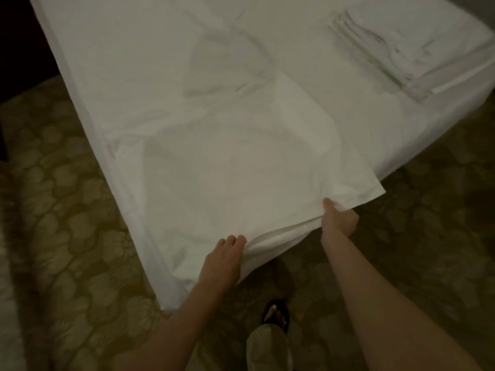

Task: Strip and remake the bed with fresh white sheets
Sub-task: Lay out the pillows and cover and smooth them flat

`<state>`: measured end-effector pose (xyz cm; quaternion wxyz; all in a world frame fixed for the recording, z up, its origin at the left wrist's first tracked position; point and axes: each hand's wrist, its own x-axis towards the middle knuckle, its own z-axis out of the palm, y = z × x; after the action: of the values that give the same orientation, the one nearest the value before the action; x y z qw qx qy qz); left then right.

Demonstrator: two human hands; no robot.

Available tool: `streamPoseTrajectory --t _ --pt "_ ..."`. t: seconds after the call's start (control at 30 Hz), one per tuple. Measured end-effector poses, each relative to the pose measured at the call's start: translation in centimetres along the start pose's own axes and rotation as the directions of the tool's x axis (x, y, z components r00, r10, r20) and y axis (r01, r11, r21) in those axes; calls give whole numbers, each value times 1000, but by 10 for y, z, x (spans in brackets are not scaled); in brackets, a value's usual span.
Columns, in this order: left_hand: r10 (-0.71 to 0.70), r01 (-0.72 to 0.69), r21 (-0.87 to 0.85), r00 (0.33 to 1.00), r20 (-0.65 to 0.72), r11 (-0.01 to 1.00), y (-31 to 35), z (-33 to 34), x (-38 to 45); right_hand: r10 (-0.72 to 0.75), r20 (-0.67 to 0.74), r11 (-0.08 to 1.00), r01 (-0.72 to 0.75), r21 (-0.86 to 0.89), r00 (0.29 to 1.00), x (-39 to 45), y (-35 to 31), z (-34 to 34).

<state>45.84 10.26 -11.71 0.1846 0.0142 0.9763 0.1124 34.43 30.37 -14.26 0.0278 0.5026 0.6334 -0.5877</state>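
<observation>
Both forearms reach forward and down to the near corner of the bed (pixel 442 103). Left hand (pixel 223 259) lies knuckles up at that corner, fingers bent over the hem of the white sheet (pixel 227 162), their tips tucked under the cloth (gripping the edge, it appears). Right hand (pixel 338 219) sits farther along the foot edge, thumb on top of the sheet and fingers curled beneath, pinching a fold of it; the loose sheet corner juts out as a flat point just beyond the thumb.

Below the arms: one foot in a dark open-toed sandal (pixel 277 314) with a pale trouser leg (pixel 267 349) above it, planted on the carpet (pixel 80 236) just off the bed corner.

Carpet runs open along the bed's left side and past the foot edge on the right; olive-brown, with a repeating rounded lobed pattern.

The sheet covers the bed top, draped over the near corner and down the left side. Thin woven cloth, smooth near the hands, with soft creases and a rumpled ridge toward the bed's middle.

Far right corner of the bed: a stack of folded white linens (pixel 396 49), layered edges showing as grey lines. Beyond the bed's left edge, only dark (nothing legible).
</observation>
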Motion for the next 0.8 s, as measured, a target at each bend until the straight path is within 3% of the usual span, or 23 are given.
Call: streamPoseTrajectory --t 0.13,0.27,0.37,0.47,0.63,0.8 --pt "-100 90 -145 993 -65 985 -16 -12 14 -35 0 992 35 118 999 -11 -17 7" --pt "-86 60 -198 988 -128 978 -18 -31 22 -129 5 979 127 157 992 -21 -46 29" --pt "-53 35 -257 996 -66 966 -20 -50 24 -169 27 977 164 136 985 -26 -64 44" --pt "-15 19 -194 1000 21 981 -31 -61 28 -245 67 967 238 89 967 -31 -80 61" --pt "-4 61 -371 988 154 926 -73 -93 53 -405 173 911 413 -12 898 -43 -106 101" --pt "-21 116 -384 970 241 916 -141 -154 97 -508 260 835 544 -88 821 -59 -142 166"
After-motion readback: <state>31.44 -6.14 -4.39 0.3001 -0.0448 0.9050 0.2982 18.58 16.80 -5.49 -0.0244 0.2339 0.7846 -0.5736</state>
